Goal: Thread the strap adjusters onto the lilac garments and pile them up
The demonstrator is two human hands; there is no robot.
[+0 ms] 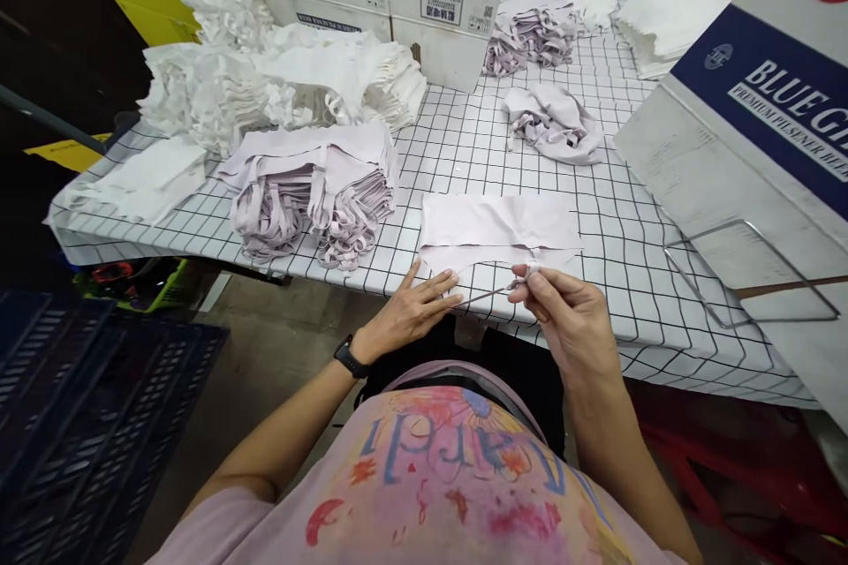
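A flat piece of pale lilac fabric (494, 219) lies on the table in front of me, with a folded edge and a thin strap toward its near side. My left hand (414, 305) rests on the table's front edge at the fabric's lower left corner, fingers stretched out. Pinched between thumb and fingers of my right hand (563, 300) is a thin metal tool (487, 295), whose shaft points left toward my left fingertips. Its exact kind is hidden by the grip. A bit of pale strap also shows at the right fingertips.
Stacked lilac pieces with straps (311, 185) stand left, before white fabric piles (278, 79). A crumpled lilac bundle (556, 124) lies beyond. Cardboard boxes (437, 44) stand at the back and right, near a bent wire frame (748, 274). Dark crates (93, 424) stand lower left.
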